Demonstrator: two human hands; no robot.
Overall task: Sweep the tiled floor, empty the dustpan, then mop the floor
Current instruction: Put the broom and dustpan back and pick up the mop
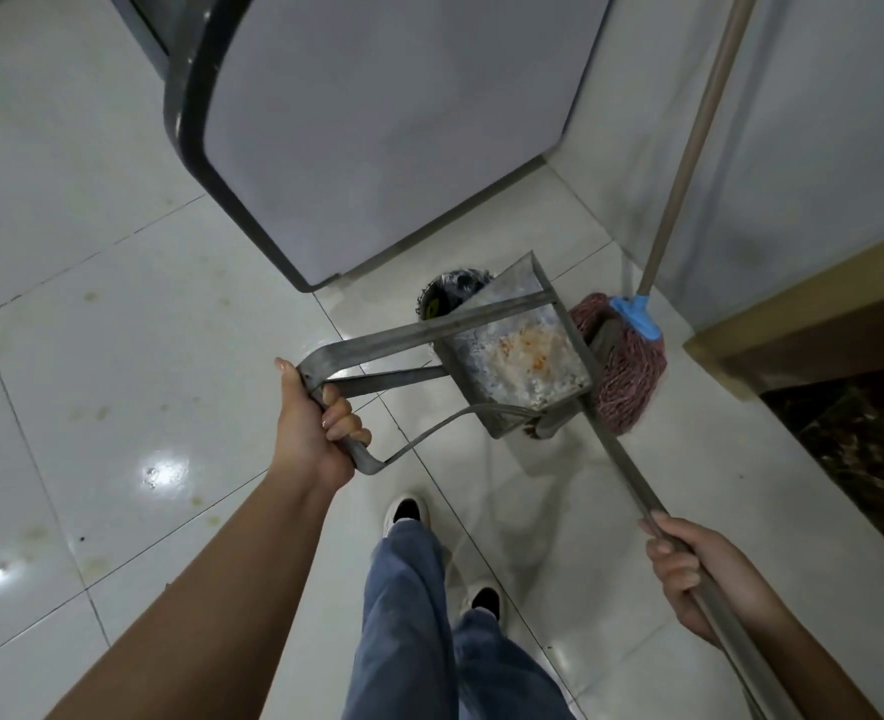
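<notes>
My left hand (311, 424) grips the looped metal handle of a steel dustpan (512, 358), which hangs just above the tiled floor (118, 356). Pale and orange debris lies in the pan. My right hand (699, 569) grips a grey metal broom pole (632, 472) that runs up and left to the dustpan's right side; its head is hidden behind the pan. A small dark bin (453, 291) with a plastic liner stands right behind the dustpan. A mop with a red string head (632, 379) and blue clamp leans in the corner, its beige handle (689, 148) against the wall.
A large white appliance with a dark rim (377, 122) stands at the back, close to the bin. A wooden frame (793, 324) and dark patterned floor lie at the right. My legs and shoes (406, 511) are below the dustpan. Stained tiles spread to the left.
</notes>
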